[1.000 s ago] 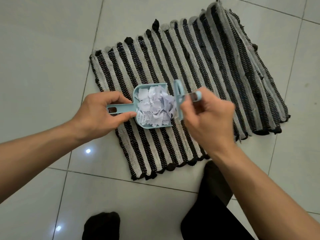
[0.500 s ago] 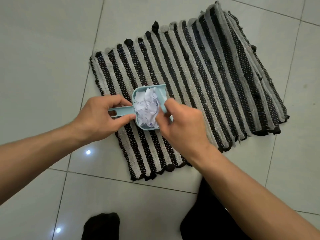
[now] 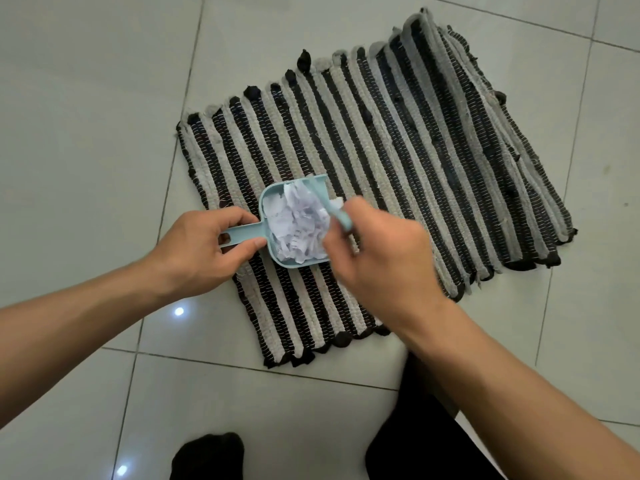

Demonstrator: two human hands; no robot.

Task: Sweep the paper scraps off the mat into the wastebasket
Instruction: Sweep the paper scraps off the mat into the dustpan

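The right hand [image 3: 377,258], fingers closed on the small brush [image 3: 337,214], has moved left over the dustpan [image 3: 273,202], packing the paper scraps [image 3: 299,225] in; the left hand [image 3: 204,251] grips its handle on the mat [image 3: 415,150]. Wastebasket unseen; carrying comes next.

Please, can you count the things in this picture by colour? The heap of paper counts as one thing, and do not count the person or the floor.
Light blue: 2, the dustpan and the small brush
White: 1, the paper scraps
Black and grey striped: 1, the mat
Total: 4
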